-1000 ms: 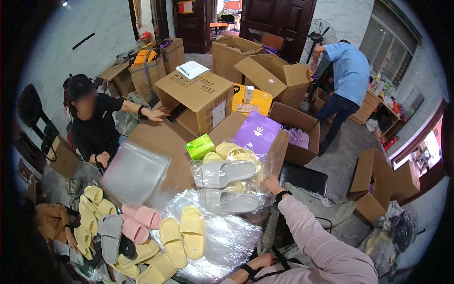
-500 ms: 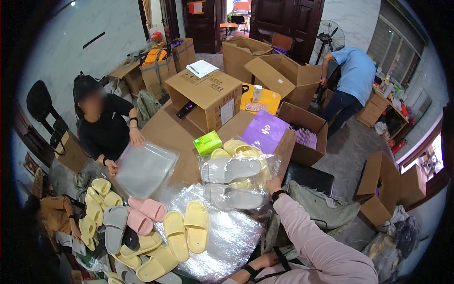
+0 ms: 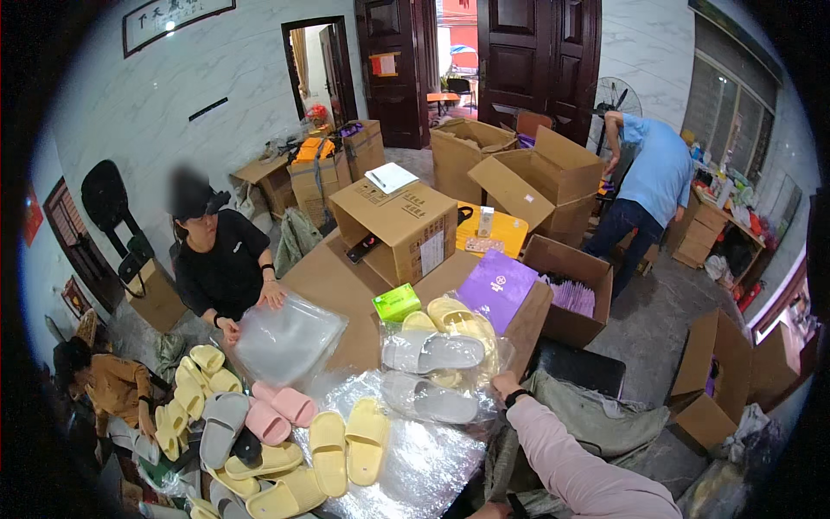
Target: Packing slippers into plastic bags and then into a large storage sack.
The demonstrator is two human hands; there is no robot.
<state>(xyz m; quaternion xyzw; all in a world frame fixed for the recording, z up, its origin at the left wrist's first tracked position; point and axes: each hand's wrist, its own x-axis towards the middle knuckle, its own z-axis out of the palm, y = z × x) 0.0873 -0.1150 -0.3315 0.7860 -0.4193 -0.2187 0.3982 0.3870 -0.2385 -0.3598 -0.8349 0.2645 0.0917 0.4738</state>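
Note:
My right hand [image 3: 503, 383] is at the right edge of a clear plastic bag [image 3: 494, 350], its fingers apparently closed on the film. Grey slippers [image 3: 430, 352] show through the plastic, over pale yellow slippers [image 3: 451, 313]. Only a sliver of my left hand [image 3: 491, 511] shows at the bottom edge; its fingers are hidden. Left of the bagged pair, two yellow slippers [image 3: 367, 441] lie on shiny clear wrapping [image 3: 406, 458]. Beyond them are pink slippers [image 3: 281, 412], a single grey slipper [image 3: 223, 428] and several more yellow ones.
Across the table, a person in black [image 3: 220, 259] holds a stack of clear bags [image 3: 290, 337]. An open carton [image 3: 393, 227], a green box [image 3: 397, 303] and a purple bag [image 3: 497, 290] stand on the table. A person in blue [image 3: 653, 164] bends by cartons. Grey sacking [image 3: 588, 419] lies at right.
My view has tilted up, so the scene sits lower. My left hand has slipped mostly out of the bottom edge. My right hand stays at the bag. The person in blue has shifted an arm.

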